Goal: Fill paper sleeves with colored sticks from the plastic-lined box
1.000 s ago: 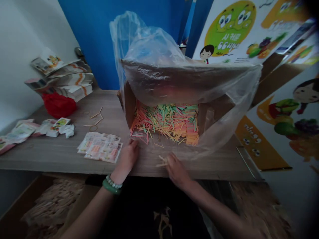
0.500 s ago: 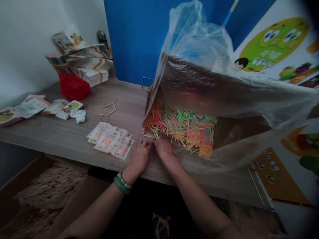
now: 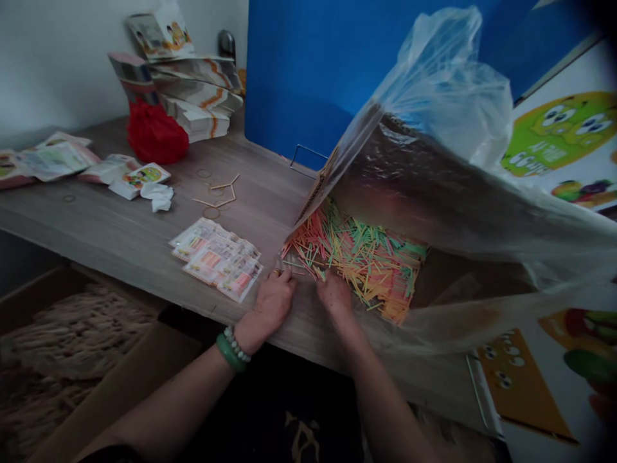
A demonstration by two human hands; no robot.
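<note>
Thin coloured sticks (image 3: 371, 257) in pink, green, yellow and orange lie heaped at the mouth of a clear plastic bag (image 3: 448, 96). My right hand (image 3: 336, 294) is closed at the heap's near left edge, and a few stick ends poke out by its fingertips. My left hand (image 3: 274, 297) rests on the table just left of it, fingers curled together near a few loose sticks; whatever is under its fingertips is hidden. Left of that hand lie overlapping small printed clear packets (image 3: 216, 258).
On the wooden-look table (image 3: 120, 225) are a red bag (image 3: 157, 135), rubber bands (image 3: 211, 212), joined tan sticks (image 3: 234, 191), crumpled tissue (image 3: 158, 196) and stacked printed cartons (image 3: 197, 96). A blue panel (image 3: 308, 77) stands behind. An open box (image 3: 87, 341) sits below the table's left edge.
My right hand has moved a little rightward, away from my left hand, and the gap between them is wider. Loose sticks now show between them. The view has shifted slightly.
</note>
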